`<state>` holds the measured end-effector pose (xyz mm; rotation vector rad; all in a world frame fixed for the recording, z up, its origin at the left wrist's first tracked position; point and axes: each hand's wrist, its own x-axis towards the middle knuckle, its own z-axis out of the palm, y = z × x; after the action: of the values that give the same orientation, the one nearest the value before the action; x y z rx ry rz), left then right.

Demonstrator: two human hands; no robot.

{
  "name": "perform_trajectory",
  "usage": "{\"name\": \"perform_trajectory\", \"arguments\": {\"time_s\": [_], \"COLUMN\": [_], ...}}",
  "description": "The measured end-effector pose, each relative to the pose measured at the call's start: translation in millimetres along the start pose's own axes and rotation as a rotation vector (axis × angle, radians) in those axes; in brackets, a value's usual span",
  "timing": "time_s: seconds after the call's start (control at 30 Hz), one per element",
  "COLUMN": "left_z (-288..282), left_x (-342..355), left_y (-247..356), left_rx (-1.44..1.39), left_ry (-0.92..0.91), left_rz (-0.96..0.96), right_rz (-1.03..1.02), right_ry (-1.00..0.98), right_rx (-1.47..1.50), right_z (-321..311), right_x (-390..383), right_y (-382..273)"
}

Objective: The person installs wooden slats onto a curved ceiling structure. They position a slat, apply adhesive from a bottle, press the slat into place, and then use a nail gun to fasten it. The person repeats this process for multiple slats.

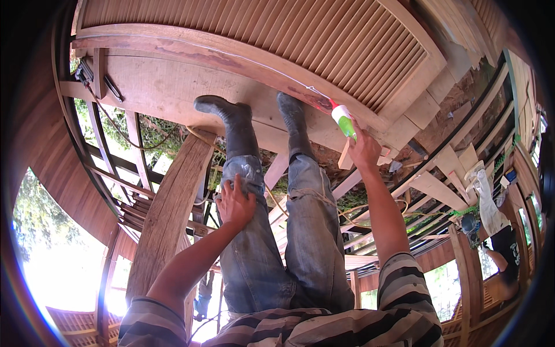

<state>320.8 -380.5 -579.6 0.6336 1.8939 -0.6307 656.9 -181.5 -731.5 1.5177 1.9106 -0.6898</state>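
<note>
My right hand (365, 149) grips a green and white glue bottle (345, 122) by its lower end. Its red nozzle points at the curved wooden rail (231, 53) of a slatted panel (300, 37). A thin white line of glue runs along that rail, from its left part to a small loop close to the nozzle. My left hand (236, 203) rests on my left knee with its fingers apart and nothing in it. Beside my right hand, a small light wood piece (346, 157) sticks out.
My boots (231, 113) stand on a wide board (167, 81). At its left end lies a dark tool (85, 72) with a brown hose. A thick post (170, 214) rises near my left arm. Open beams show ground below. Another person (506, 254) is at the far right.
</note>
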Motion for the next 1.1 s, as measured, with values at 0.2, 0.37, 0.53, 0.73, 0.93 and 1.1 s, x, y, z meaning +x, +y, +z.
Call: {"name": "perform_trajectory", "arguments": {"time_s": [0.2, 0.37, 0.53, 0.73, 0.93, 1.1], "left_z": [10, 16, 16, 17, 10, 10], "left_x": [0, 0, -1, 2, 2, 5], "left_y": [-3, -4, 0, -4, 0, 0], "left_rx": [0.021, 0.032, 0.050, 0.077, 0.087, 0.087], "left_ry": [0.017, 0.028, 0.057, 0.062, 0.043, 0.038], "left_rz": [0.007, 0.016, 0.030, 0.042, 0.032, 0.024], "right_rz": [0.042, 0.101, 0.143, 0.241, 0.250, 0.252], "right_ry": [-0.018, -0.072, -0.061, -0.114, -0.109, -0.056], "right_rx": [-0.050, -0.107, -0.127, -0.180, -0.158, -0.110], "right_z": [6, 6, 15, 26, 21, 29], "right_x": [-11, -19, -31, -43, -50, -53], "right_y": [32, 57, 88, 124, 146, 160]}}
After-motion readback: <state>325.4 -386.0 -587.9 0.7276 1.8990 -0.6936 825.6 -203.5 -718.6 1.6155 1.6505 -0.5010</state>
